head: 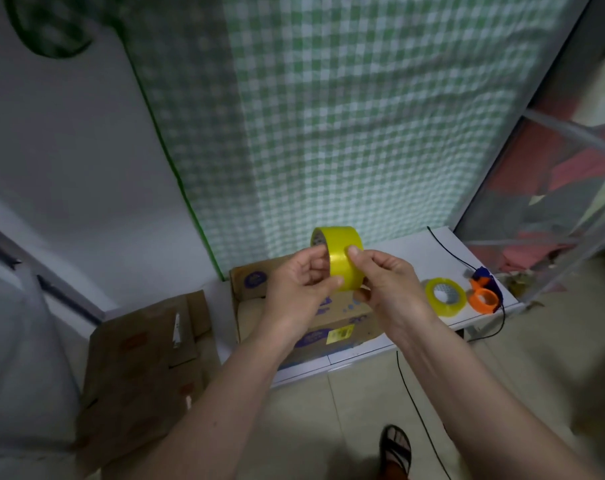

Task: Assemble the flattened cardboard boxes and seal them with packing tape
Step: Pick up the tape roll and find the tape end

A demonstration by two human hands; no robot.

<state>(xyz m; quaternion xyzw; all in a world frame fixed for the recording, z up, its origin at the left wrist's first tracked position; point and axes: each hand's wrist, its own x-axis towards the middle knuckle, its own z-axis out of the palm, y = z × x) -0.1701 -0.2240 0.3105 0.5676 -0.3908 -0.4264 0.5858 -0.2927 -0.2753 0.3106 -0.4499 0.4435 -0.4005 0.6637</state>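
Both hands are raised in front of the checked green-and-white curtain (346, 116), sharing one glossy yellow tape roll (342, 258), a broad hoop of clear-looking film standing on edge. The left hand (301, 285) curls round its near side, thumb pressed to the shiny band, while the right hand (387, 285) pinches the other side with the thumb tip on the band's face. Just below them a printed cardboard box (259, 282) sits on the white table (415, 251), its flaps standing up; what lies inside it I cannot make out behind the arms. Further right on the same table lie a second yellow roll (445, 296), flat, and touching it an orange plastic ring (483, 301), with a thin black cord (450, 251) trailing past them. To the left, flattened cardboard (145, 368), dull brown and creased, leans low against the white wall (69, 168). A sandalled foot (394, 452) stands on the pale tiled floor (328, 427).
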